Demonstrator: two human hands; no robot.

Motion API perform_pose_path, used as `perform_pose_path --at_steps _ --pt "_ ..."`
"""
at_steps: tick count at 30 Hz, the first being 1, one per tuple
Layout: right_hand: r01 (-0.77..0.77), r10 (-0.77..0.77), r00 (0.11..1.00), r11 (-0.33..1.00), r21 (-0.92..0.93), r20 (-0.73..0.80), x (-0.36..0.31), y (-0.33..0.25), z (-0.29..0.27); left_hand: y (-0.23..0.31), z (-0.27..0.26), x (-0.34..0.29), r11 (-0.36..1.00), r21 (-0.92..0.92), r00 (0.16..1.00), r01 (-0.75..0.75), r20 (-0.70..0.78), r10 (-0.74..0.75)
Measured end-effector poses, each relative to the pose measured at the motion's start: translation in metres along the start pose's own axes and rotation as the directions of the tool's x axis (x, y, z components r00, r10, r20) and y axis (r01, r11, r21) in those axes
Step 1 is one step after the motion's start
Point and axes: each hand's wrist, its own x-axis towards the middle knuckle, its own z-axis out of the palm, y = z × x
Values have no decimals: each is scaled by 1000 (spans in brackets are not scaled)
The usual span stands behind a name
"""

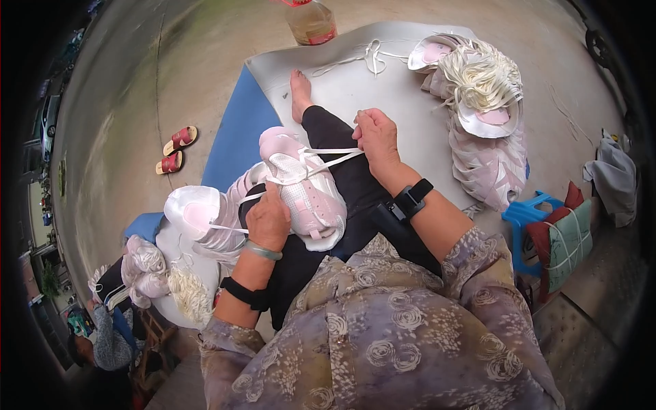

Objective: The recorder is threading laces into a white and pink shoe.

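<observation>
A pink and white shoe (304, 188) lies across the person's lap, on the dark trousers, toe pointing away. The left hand (268, 220) rests on the near side of the shoe, its fingers curled shut on a strand of the white lace (328, 162) at the eyelets. The right hand (375, 137) is raised just beyond the shoe, fingers pinched tight on the other end of the lace, which runs taut from the hand back to the shoe. Each wrist carries a black band; the left also wears a pale green bangle.

Just left of the lap, a stack of finished shoes (198, 215) rests against the leg, with a bundle of white laces (188, 294) nearer the lower edge. To the right stands a blue stool (523, 215). Farther off, the person's bare foot lies on a grey mat (396, 89), beside a tall pile of shoe uppers (488, 157) tangled with laces. A pair of red sandals (174, 150) sits on the concrete floor, and a plastic bottle (311, 22) stands beyond the mat.
</observation>
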Motion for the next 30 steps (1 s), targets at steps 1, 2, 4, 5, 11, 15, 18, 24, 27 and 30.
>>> perform_pose_path --at_steps 1,2,4,5,11,15,18,24,27,30 --pt "132 -115 986 980 -148 119 -6 -1 7 -3 1 -1 1000 0 1000 -26 0 26" --pt "279 -212 944 922 -268 254 -12 0 13 -3 3 0 1000 -17 1000 -26 -2 26" --pt "460 -311 845 837 -296 435 -18 11 21 5 3 12 998 -35 992 61 115 -57" --pt "526 -296 781 786 -324 549 -29 10 25 8 1 16 993 -28 979 113 174 -107" --pt "894 -332 448 162 -418 830 -70 28 45 -12 6 12 968 -239 989 72 143 -39" --pt "921 -347 389 138 -363 854 -70 44 48 -30 -2 1 883 -470 998 -4 59 36" --pt "910 -388 415 173 -377 823 -66 48 51 -29 -5 7 907 -421 986 -7 146 75" --pt "757 -203 653 203 -621 729 -62 43 63 -19 -8 29 957 -286 957 50 286 36" --pt "769 -276 638 173 -615 719 -69 42 73 -25 -8 25 945 -317 951 82 309 22" --pt "731 -253 679 141 -668 689 -77 39 79 -32 -4 20 931 -362 963 50 266 52"
